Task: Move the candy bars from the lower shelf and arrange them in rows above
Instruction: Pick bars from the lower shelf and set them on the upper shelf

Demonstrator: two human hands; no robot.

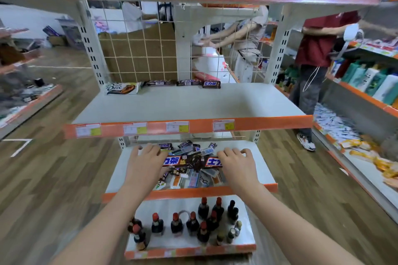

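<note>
A loose pile of candy bars [189, 175] lies on the lower shelf [120, 170]. A long brown bar [192, 162] lies crosswise on top of the pile. My left hand [146, 162] grips its left end and my right hand [237, 164] grips its right end, fingers curled over it. On the upper shelf [189, 103], along the back, a white Dove bar [121, 88] and three brown bars [160, 82] [189, 82] [211, 84] lie in a row.
An orange price rail [189, 127] fronts the upper shelf, close above my hands. Several dark bottles [191, 221] stand on the bottom shelf. Behind the wire grid a person reaches; another person in a red top [318, 49] stands at the right aisle shelves.
</note>
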